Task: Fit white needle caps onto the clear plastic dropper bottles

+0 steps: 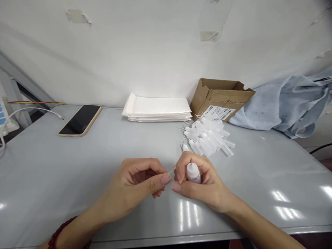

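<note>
Needle-tipped bottle in the right hand, near and just right of centre over the grey table.
We see the right hand curled around the bottle, its white cap and dark needle uppermost. Just left of it, the left hand pinches a thin tube-like piece; we cannot tell whether its end touches the right hand. Farther off, we note a heap of translucent plastic pieces before a cardboard box, with a stack of white envelopes to their left.
</note>
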`<state>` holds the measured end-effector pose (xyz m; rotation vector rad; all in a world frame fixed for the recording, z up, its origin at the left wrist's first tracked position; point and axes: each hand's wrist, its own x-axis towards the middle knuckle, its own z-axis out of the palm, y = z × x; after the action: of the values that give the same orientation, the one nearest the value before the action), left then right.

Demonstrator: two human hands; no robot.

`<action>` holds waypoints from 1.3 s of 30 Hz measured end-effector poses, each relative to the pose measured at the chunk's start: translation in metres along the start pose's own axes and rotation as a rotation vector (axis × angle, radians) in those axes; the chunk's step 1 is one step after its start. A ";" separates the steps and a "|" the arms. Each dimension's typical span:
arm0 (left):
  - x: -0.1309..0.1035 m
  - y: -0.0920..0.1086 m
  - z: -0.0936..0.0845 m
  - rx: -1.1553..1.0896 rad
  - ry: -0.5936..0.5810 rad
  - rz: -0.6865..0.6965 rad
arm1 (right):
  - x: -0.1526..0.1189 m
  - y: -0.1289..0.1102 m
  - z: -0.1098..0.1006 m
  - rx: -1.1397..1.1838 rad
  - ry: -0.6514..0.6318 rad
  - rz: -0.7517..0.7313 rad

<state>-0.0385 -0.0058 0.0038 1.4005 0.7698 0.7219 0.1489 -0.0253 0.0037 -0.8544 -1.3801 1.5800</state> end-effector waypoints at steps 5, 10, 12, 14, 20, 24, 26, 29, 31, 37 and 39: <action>0.000 0.000 0.000 0.006 -0.001 -0.004 | 0.000 -0.001 0.001 0.011 -0.007 0.010; 0.001 -0.002 -0.001 -0.003 -0.004 0.003 | 0.000 -0.002 0.001 -0.003 -0.004 0.011; 0.000 -0.002 -0.001 0.011 -0.005 0.010 | 0.000 -0.002 0.001 -0.003 -0.005 0.006; 0.000 -0.002 -0.001 0.046 0.005 0.025 | 0.000 -0.001 0.001 0.006 -0.012 0.000; 0.003 -0.001 0.000 0.136 0.127 0.113 | 0.001 0.000 0.000 0.066 -0.056 -0.020; 0.003 -0.002 0.000 0.243 0.188 0.230 | -0.001 0.001 0.000 0.082 -0.063 0.014; 0.002 -0.004 0.001 0.300 0.204 0.299 | -0.002 0.003 0.000 0.094 -0.071 0.015; 0.002 -0.005 0.001 0.360 0.214 0.389 | -0.002 0.006 0.001 0.105 -0.084 -0.035; 0.002 -0.005 0.001 0.384 0.224 0.434 | -0.002 0.007 0.002 0.067 -0.075 -0.065; 0.002 -0.005 0.000 0.419 0.248 0.494 | -0.003 0.008 0.003 -0.214 -0.008 -0.091; 0.001 -0.006 0.000 0.421 0.262 0.497 | -0.004 0.008 0.002 -0.320 0.011 -0.119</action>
<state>-0.0379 -0.0057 -0.0026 1.9387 0.8134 1.1949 0.1472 -0.0296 -0.0037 -0.9463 -1.6716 1.2821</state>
